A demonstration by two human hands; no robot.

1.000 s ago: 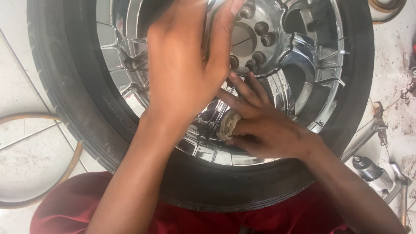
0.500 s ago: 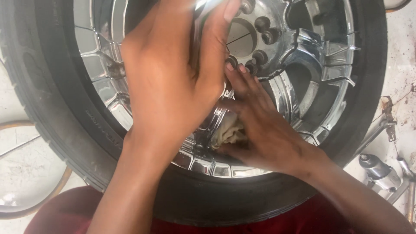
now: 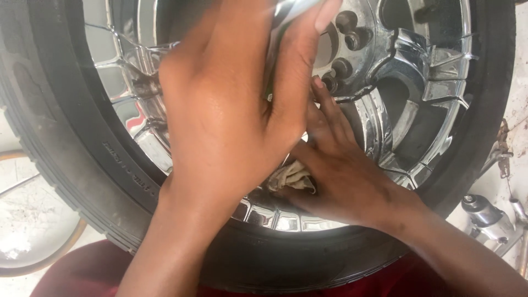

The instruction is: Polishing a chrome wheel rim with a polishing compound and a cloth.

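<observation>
The left hand [image 3: 231, 115] has slid up across the chrome wheel [image 3: 423, 71] – fingers spread, gripping nothing – while the right hand [image 3: 346, 176] presses its crumpled rag [image 3: 291, 177] onto the rim

the chrome wheel [image 3: 396, 110] is the landmark; it sits inside the tyre [image 3: 71, 165], which rings it on every side. the left hand [image 3: 231, 115] lies over the wheel's middle and left part, fingers reaching toward its top. the right hand [image 3: 346, 176] rests on the wheel's lower part, just right of and partly under the left hand. a rag [image 3: 291, 177] is tucked between the two hands, on the wheel's lower rim. the lug holes [image 3: 346, 44] sit right of the left hand. metal tools [image 3: 489, 217] lie outside the tyre, lower right of the wheel. a thin hoop [image 3: 38, 231] lies outside the tyre, lower left of the wheel.
</observation>
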